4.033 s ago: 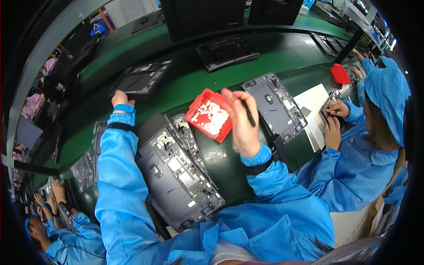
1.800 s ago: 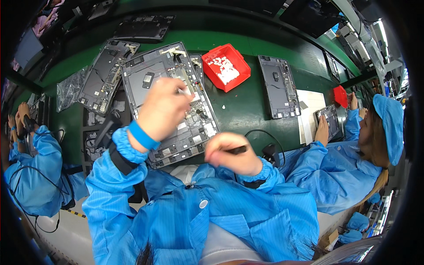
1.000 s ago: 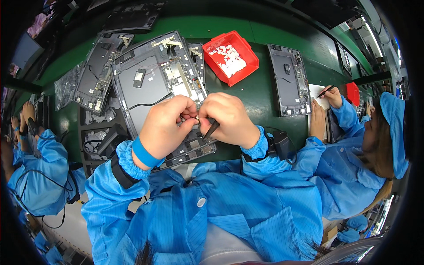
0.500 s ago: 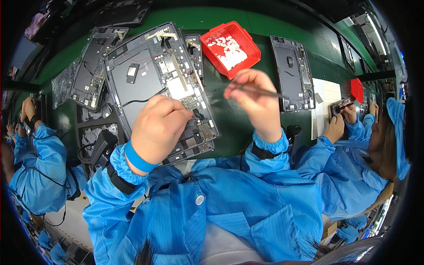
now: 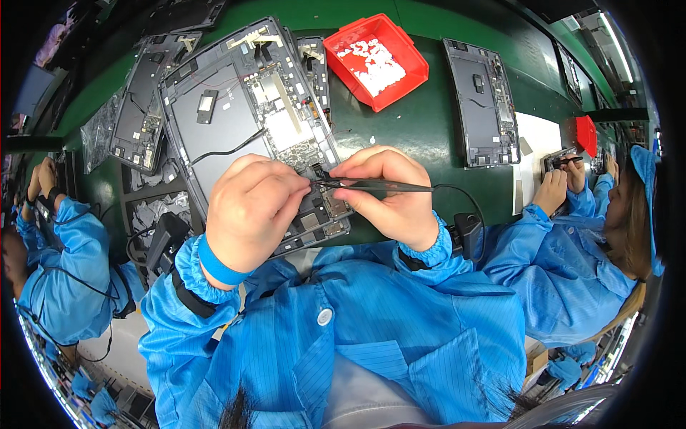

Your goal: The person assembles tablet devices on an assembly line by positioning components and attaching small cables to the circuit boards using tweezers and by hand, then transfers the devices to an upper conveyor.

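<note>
An opened dark grey tablet housing (image 5: 229, 129) lies at a slant in front of me, its circuit board (image 5: 286, 129) bare along the right side. My left hand (image 5: 250, 204) is closed in a pinch over the lower part of that board; what its fingertips hold is hidden. Black tweezers (image 5: 386, 185) are gripped in my right hand (image 5: 393, 204), and their tips meet my left fingertips over the board. A black cable (image 5: 229, 149) crosses the housing above my left hand.
Behind my right hand stands a red bin (image 5: 409, 84) with small white pieces (image 5: 375, 68). More opened tablet housings lie left (image 5: 139, 118) and right (image 5: 479, 121). A black tray (image 5: 136, 184) sits left of my work. A co-worker (image 5: 564, 264) sits at right, another person (image 5: 68, 257) at left.
My right hand has come down and left with the tweezers, from below the red bin to the board beside my left fingertips. The left hand keeps its pinch in nearly the same place.
</note>
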`<state>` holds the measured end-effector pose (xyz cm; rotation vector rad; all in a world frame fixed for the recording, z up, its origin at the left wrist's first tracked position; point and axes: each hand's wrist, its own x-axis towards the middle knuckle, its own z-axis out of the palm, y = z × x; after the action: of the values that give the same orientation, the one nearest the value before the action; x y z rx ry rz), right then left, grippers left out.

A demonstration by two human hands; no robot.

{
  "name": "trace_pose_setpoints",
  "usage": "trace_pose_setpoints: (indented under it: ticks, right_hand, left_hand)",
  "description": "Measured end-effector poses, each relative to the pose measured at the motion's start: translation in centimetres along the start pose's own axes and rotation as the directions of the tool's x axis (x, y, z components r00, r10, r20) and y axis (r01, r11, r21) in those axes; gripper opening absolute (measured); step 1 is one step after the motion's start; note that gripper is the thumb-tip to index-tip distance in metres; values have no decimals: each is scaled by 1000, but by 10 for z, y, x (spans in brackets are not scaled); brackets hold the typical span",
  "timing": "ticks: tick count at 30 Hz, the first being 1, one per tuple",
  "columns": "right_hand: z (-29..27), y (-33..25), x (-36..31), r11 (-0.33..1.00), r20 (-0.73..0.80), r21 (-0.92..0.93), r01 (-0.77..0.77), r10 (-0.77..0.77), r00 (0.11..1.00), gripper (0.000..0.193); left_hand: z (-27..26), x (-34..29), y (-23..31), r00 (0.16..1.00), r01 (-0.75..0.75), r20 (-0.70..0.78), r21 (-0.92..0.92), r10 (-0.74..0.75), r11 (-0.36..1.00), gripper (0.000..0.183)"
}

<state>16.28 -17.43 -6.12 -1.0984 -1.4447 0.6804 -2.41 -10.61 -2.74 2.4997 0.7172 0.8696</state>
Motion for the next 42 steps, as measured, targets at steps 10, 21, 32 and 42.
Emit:
trace_pose_setpoints:
  ticks: [10,21,32,42]
  right_hand:
    - [6,0,0,977,-15,-138,160,-164,986,19]
    - [7,1,0,958,-2,-193,211,-216,976,18]
    - [1,1,-4,993,-58,95,64,-58,997,18]
    - [-6,3,-4,980,-332,186,73,-7,943,17]
  left_hand:
    - [9,-8,5,989,-148,33,179,144,973,21]
    - [9,-14,28,947,-291,247,380,208,878,24]
    - [20,-21,22,896,-437,343,573,282,693,19]
    - [-64,-39,-20,985,171,-83,317,-152,933,30]
